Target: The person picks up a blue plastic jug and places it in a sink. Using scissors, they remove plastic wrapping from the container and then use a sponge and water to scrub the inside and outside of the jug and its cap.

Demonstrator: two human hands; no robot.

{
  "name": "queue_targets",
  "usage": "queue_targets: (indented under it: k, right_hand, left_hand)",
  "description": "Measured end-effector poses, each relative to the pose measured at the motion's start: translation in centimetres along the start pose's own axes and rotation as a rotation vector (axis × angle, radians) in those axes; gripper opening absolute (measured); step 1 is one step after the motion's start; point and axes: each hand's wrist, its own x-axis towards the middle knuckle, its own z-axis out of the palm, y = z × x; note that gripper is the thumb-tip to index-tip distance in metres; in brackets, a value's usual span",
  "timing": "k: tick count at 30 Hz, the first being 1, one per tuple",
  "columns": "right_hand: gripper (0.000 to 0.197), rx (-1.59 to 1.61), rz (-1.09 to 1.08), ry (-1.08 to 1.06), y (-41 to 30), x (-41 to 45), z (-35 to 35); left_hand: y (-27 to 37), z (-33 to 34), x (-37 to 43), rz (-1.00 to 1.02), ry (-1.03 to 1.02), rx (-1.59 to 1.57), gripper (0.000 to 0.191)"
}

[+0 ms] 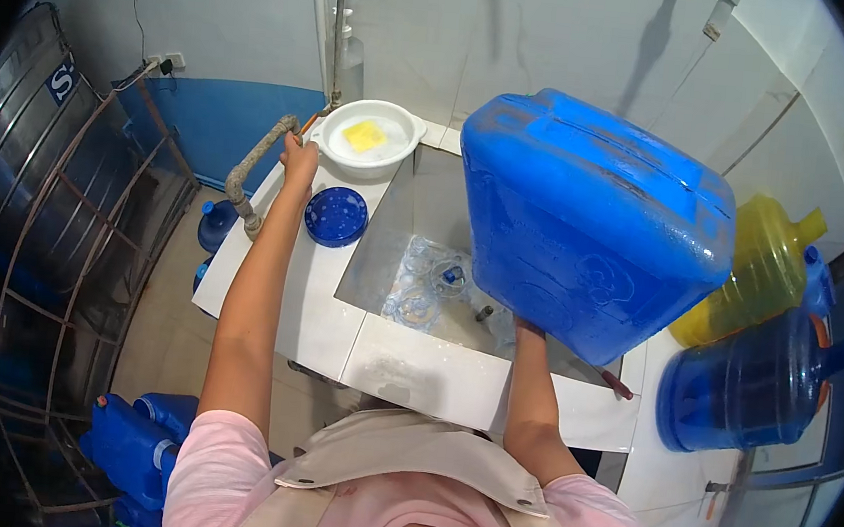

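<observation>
My left hand [300,161] is closed at the upper end of a crusted, bent water pipe [248,165], around what looks like its tap handle. A large blue plastic jerrycan [583,232] is held tilted over the sink basin [368,274], its surface wet. Under its lower side is my right hand [529,331], mostly hidden by the jerrycan; only the wrist and part of the hand show. In the basin lie several clear plastic bottles [418,304]. Beside my left forearm, a round dark blue lid [336,215] with suds rests on the white tiled counter [311,329].
A white bowl [329,116] holds suds and a yellow sponge [364,136]. At right lie a yellow water jug [736,283] and a blue water jug [735,389]. A dark red handle [616,384] crosses the basin's front edge. Blue containers [128,441] and a metal rack [60,307] stand left.
</observation>
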Motion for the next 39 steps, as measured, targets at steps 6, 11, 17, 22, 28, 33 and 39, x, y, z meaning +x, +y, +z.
queue_targets:
  k: [6,11,17,22,28,33,39]
  right_hand:
    - [0.049,-0.085,-0.036,-0.049,0.6,0.1,1.1]
    - [0.049,-0.578,-0.135,-0.041,0.2,0.2,2.1]
    - [0.05,0.462,0.072,0.1,-0.1,-0.1,2.1]
    - [0.049,0.771,0.303,0.348,-2.2,0.2,2.8]
    - [0.052,-0.464,-0.051,0.052,-2.0,-0.3,3.0]
    - [0.055,-1.647,-0.259,-0.068,-1.6,-0.2,2.0]
    - [0.052,-1.266,-0.198,-0.024,-1.5,-0.3,2.7]
  left_hand:
    - [1.0,-1.8,-0.4,0.173,0.056,0.227,0.07]
    - [0.2,-1.8,0.1,0.339,0.027,0.454,0.072]
    - [-1.2,-1.3,0.8,0.443,-0.009,0.517,0.075]
    - [-1.4,-1.8,0.7,0.426,-0.022,0.627,0.077]
    - [-0.8,-1.7,0.4,0.431,-0.062,0.625,0.078]
    - [-0.7,-1.8,0.2,0.419,-0.071,0.623,0.079]
    - [-1.1,-1.8,0.2,0.415,-0.063,0.602,0.08]
